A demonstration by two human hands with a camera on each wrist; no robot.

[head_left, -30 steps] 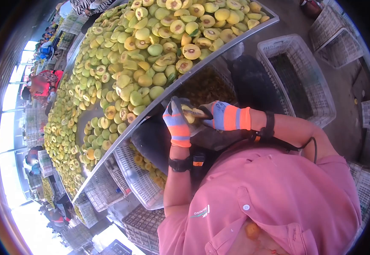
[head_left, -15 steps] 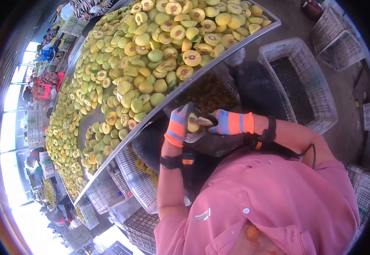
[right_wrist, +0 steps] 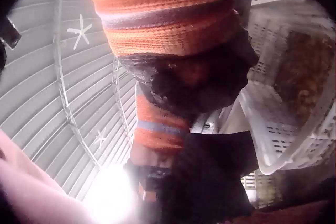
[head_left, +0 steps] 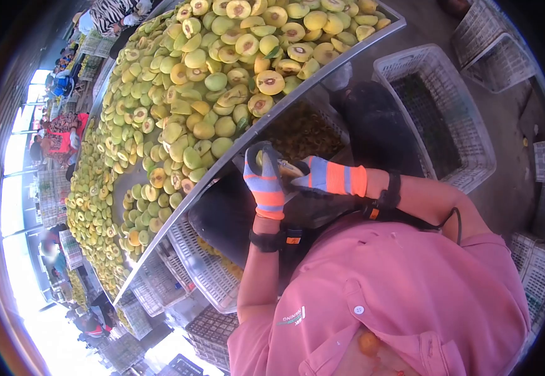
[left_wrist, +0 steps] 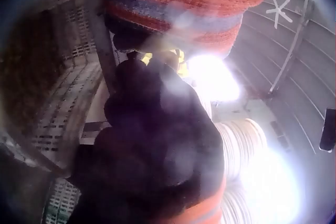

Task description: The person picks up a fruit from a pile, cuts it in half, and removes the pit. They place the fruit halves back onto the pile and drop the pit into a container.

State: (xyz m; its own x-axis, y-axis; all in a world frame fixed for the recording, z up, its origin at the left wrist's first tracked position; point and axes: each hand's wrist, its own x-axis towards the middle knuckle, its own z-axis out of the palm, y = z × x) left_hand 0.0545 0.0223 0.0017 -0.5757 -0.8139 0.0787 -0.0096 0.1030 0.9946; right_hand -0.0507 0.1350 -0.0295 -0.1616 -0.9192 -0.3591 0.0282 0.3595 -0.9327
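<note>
In the head view, my left hand [head_left: 265, 183], in a grey, blue and orange glove, grips a green-yellow fruit piece [head_left: 259, 159] between thumb and fingers. My right hand [head_left: 327, 175], gloved alike, is close beside it, its fingers curled round a small pale-brown item [head_left: 291, 168] whose kind I cannot tell. Both hands are beside the table's metal edge [head_left: 297, 89]. The left wrist view has the dark palm side of a glove [left_wrist: 163, 129] hiding the fruit. In the right wrist view, my right hand [right_wrist: 189, 71] is above the other glove's orange cuff [right_wrist: 160, 132].
Halved fruit [head_left: 222, 81] is heaped on the table. An open white crate [head_left: 482, 150] stands at the right, another crate [head_left: 191, 250] under the table edge, and a container of brownish bits [head_left: 304, 131] beyond my hands. Other people [head_left: 62, 138] are at the far left.
The left hand has turned more upright, and a green-yellow piece now shows between its thumb and fingers. The right hand stays close beside it. The view has shifted slightly.
</note>
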